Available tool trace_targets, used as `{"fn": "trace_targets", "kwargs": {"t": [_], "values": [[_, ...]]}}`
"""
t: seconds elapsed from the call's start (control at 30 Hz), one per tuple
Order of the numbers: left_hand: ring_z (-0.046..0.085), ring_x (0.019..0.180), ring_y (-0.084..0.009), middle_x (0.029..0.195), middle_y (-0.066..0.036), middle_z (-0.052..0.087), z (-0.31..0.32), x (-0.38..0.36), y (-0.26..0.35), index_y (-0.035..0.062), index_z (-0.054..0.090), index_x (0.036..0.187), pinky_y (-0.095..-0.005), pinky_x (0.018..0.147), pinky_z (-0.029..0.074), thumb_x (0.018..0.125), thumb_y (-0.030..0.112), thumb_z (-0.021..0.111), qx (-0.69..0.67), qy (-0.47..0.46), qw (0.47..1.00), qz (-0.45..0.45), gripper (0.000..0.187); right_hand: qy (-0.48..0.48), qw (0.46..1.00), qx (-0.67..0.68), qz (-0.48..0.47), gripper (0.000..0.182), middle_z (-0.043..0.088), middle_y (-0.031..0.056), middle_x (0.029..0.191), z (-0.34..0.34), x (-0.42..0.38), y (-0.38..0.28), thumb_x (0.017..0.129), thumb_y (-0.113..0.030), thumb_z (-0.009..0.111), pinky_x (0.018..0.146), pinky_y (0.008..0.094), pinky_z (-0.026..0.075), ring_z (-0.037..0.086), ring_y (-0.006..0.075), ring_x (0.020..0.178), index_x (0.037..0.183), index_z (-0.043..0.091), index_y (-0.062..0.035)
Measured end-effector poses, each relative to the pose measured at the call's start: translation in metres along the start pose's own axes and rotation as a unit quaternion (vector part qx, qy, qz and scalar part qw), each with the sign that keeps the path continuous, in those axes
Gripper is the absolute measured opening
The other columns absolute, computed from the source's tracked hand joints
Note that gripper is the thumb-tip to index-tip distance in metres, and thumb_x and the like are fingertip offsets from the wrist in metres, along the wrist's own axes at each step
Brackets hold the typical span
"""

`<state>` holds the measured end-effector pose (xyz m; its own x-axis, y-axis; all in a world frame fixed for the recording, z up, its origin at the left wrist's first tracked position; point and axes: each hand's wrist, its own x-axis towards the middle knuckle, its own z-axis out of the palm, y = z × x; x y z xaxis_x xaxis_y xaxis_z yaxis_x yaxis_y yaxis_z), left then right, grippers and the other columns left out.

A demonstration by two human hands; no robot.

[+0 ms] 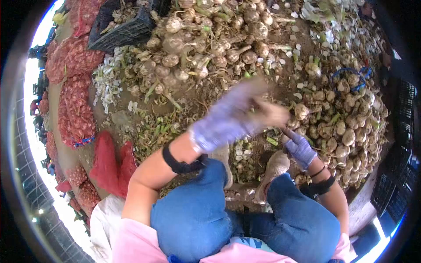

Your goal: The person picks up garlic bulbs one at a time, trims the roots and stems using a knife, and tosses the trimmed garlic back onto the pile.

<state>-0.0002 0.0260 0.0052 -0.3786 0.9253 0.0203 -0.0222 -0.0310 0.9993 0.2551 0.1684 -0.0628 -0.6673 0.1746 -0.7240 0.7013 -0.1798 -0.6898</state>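
My left hand (232, 114), in a purple glove, is smeared by motion above the ground at the middle of the view. A blurred tan shape lies at its fingertips, too unclear to name. My right hand (301, 150), also gloved, is lower and to the right, with its fingers closed around something small and dark that I cannot make out. Just above the right hand lies a garlic bulb (301, 111) at the edge of the right garlic pile (348, 136). Farther forward is a larger heap of garlic with stems (250, 57).
A black crate (120, 35) holding garlic stands at the upper left. Red mesh sacks (76, 109) line the left side, with an empty-looking red sack (109, 162) nearer. Cut stems (160, 127) litter the ground. Dark crates (392, 175) stand at the far right.
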Motion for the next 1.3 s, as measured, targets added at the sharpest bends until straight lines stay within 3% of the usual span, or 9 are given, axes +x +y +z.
{"fn": "trace_targets", "kwargs": {"t": [0.07,0.2,0.27,0.57,0.73,0.8,0.93,1.17,1.3], "values": [[0.049,0.126,-0.0282,0.140,-0.014,0.047,0.008,0.014,0.025,0.0096,0.044,0.139,-0.0376,0.095,0.051,0.081,0.040,0.074,0.132,-0.060,0.982,0.120,0.072,-0.028,0.999,-0.018,0.010,0.056,0.059,0.0022,0.084,0.005,-0.003,-0.023,0.097,-0.032,0.053,0.071,0.0295,0.048,0.055,0.0125,0.074,0.146,0.039,-0.0080],[0.065,0.091,-0.0261,0.127,-0.019,0.050,-0.077,0.069,0.010,0.0086,0.050,0.129,-0.0339,0.080,0.058,0.082,0.020,0.073,0.338,0.142,0.924,-0.109,0.053,-0.020,0.995,-0.085,-0.036,0.056,0.057,0.0032,0.080,-0.002,-0.004,-0.029,0.097,-0.033,0.052,0.070,0.0286,0.048,0.054,0.0113,0.072,0.147,0.037,-0.0121],[0.056,0.114,-0.0316,0.134,-0.022,0.046,-0.133,0.080,-0.009,0.0062,0.044,0.130,-0.0400,0.099,0.049,0.084,0.009,0.067,0.486,0.247,0.803,-0.240,0.051,-0.025,0.999,-0.030,-0.007,0.056,0.057,0.0022,0.079,-0.001,-0.004,-0.019,0.097,-0.032,0.052,0.067,0.0275,0.048,0.053,0.0102,0.071,0.147,0.038,-0.0131],[0.045,0.125,-0.0325,0.135,-0.022,0.043,-0.132,0.048,-0.049,0.0131,0.037,0.138,-0.0369,0.106,0.042,0.060,0.018,0.090,0.276,0.377,0.862,-0.199,0.094,0.000,0.999,0.012,-0.033,0.056,0.054,-0.0024,0.076,0.000,0.001,-0.016,0.097,-0.032,0.054,0.058,0.0234,0.044,0.047,0.0063,0.063,0.148,0.036,-0.0172],[0.048,0.121,-0.0262,0.126,-0.013,0.051,-0.072,0.003,-0.026,0.0106,0.046,0.131,-0.0384,0.106,0.043,0.057,0.015,0.091,-0.150,0.232,0.955,-0.104,0.086,0.024,0.982,-0.058,-0.177,0.058,0.058,0.0067,0.117,-0.004,0.003,-0.047,0.097,-0.025,0.053,0.090,0.0272,0.044,0.054,0.0135,0.104,0.149,0.032,-0.0096],[0.052,0.119,-0.0267,0.130,-0.014,0.052,-0.062,-0.016,-0.027,0.0036,0.044,0.133,-0.0383,0.105,0.042,0.057,0.030,0.092,0.316,0.125,0.939,-0.058,0.094,0.035,0.975,-0.023,-0.219,0.064,0.037,0.0087,0.150,0.006,-0.002,-0.073,0.094,-0.017,0.058,0.110,0.0280,0.026,0.033,0.0134,0.134,0.149,0.030,-0.0034],[0.055,0.117,-0.0262,0.127,-0.016,0.054,-0.020,-0.023,-0.008,0.0036,0.042,0.135,-0.0372,0.101,0.045,0.062,0.034,0.090,0.070,0.030,0.990,-0.119,0.093,0.036,0.983,0.072,-0.167,0.074,0.050,0.0023,0.133,0.017,-0.009,-0.102,0.088,-0.015,0.066,0.097,0.0265,0.040,0.048,0.0090,0.110,0.151,0.027,-0.0075],[0.057,0.114,-0.0350,0.124,-0.020,0.056,0.018,-0.020,-0.012,0.0019,0.043,0.136,-0.0411,0.095,0.048,0.067,0.036,0.085,0.340,0.005,0.939,0.043,0.087,-0.039,0.970,0.227,-0.079,0.084,0.057,-0.0005,0.110,0.021,-0.011,-0.114,0.085,-0.024,0.073,0.072,0.0212,0.044,0.050,0.0062,0.087,0.151,0.024,-0.0059],[0.065,0.098,-0.0339,0.108,-0.022,0.063,0.013,-0.019,-0.016,-0.0033,0.044,0.132,-0.0384,0.085,0.052,0.084,0.038,0.071,0.207,-0.015,0.978,0.023,0.069,-0.046,0.964,0.223,-0.134,0.082,0.058,0.0010,0.110,0.026,-0.016,-0.117,0.085,-0.023,0.073,0.069,0.0206,0.045,0.052,0.0056,0.085,0.149,0.026,-0.0041]]}}
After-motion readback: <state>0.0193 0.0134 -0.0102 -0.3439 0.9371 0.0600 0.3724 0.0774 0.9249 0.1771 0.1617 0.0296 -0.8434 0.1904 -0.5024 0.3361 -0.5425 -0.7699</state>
